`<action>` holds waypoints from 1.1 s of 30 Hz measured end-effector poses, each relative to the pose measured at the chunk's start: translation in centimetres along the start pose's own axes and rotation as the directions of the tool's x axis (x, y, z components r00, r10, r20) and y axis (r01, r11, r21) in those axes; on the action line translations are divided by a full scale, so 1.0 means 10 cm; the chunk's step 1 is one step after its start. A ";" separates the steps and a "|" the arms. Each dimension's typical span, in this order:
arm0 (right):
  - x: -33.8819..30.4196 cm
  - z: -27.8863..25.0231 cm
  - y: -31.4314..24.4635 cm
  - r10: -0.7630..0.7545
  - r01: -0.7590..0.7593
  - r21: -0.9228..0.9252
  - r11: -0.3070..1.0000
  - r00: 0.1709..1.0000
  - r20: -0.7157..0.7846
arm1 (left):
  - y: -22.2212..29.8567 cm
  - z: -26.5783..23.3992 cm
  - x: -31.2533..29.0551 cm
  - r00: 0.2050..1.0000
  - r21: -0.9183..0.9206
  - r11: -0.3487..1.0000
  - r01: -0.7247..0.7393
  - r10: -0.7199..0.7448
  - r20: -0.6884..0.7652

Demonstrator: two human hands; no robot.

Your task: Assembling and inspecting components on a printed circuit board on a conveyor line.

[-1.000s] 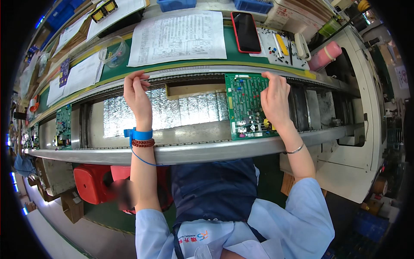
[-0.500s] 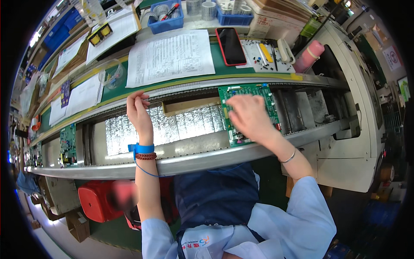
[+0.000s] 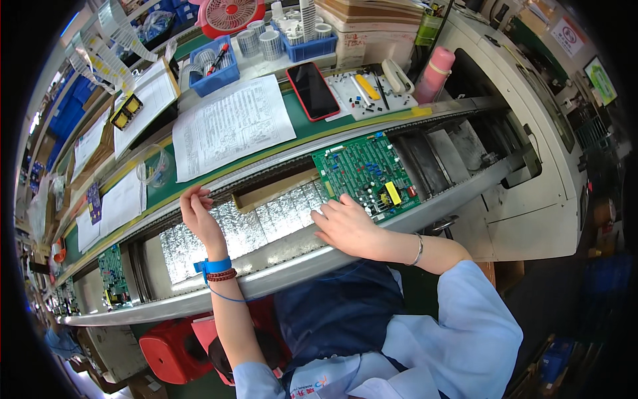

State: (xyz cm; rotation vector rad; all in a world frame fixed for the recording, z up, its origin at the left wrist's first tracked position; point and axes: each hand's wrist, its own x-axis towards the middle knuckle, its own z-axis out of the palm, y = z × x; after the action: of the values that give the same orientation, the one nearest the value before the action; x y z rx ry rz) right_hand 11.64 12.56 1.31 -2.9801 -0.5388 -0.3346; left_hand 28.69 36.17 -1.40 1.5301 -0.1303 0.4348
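Observation:
A green circuit board (image 3: 362, 174) sits across the rails of the conveyor (image 3: 219, 287), full of small parts, with a yellow block-shaped part (image 3: 393, 193) near its front edge. My right hand (image 3: 349, 229) is at the board's near left corner, fingers bent and apart, nothing visible in them; whether they touch the board I cannot tell. Off to the left, my left hand (image 3: 201, 223) hovers by the far rail, fingers loosely curled and nothing seen in them. A blue wrist strap (image 3: 214, 266) with a thin cord is on that wrist.
More green boards (image 3: 114, 278) stand along the conveyor at the left. Beyond the far rail lie a printed sheet (image 3: 232, 126), a red-edged phone (image 3: 312, 91) and a white board of small parts (image 3: 372, 92). A pink bottle (image 3: 435, 73) stands beside a large white machine (image 3: 531, 219).
My right hand has come off the top of the board to its near left corner, uncovering the yellow part. The whole view has turned; my left hand stays by the far rail.

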 end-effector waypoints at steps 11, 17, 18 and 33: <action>-0.35 -0.11 0.40 0.189 -0.187 -0.099 0.977 0.982 0.012 | 0.00 0.01 -0.01 1.000 -0.012 1.000 0.003 -0.003 0.009; -0.57 -0.19 0.72 0.344 -0.340 -0.176 0.924 0.939 -0.008 | -0.08 -0.01 0.01 1.000 0.000 1.000 -0.012 0.012 0.021; -0.61 -0.20 0.77 0.344 -0.341 -0.180 0.923 0.939 -0.011 | -0.07 -0.02 0.01 1.000 -0.004 1.000 -0.015 0.015 0.022; -1.12 -0.17 1.51 0.587 -0.595 -0.347 0.725 0.797 -0.142 | -0.04 -0.01 0.00 1.000 0.019 1.000 0.002 -0.002 0.006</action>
State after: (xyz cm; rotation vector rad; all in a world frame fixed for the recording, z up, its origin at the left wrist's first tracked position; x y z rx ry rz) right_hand 6.50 -5.51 -0.47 -3.2748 0.5680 -0.4435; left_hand 28.81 36.26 -1.76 1.5503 -0.1298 0.4306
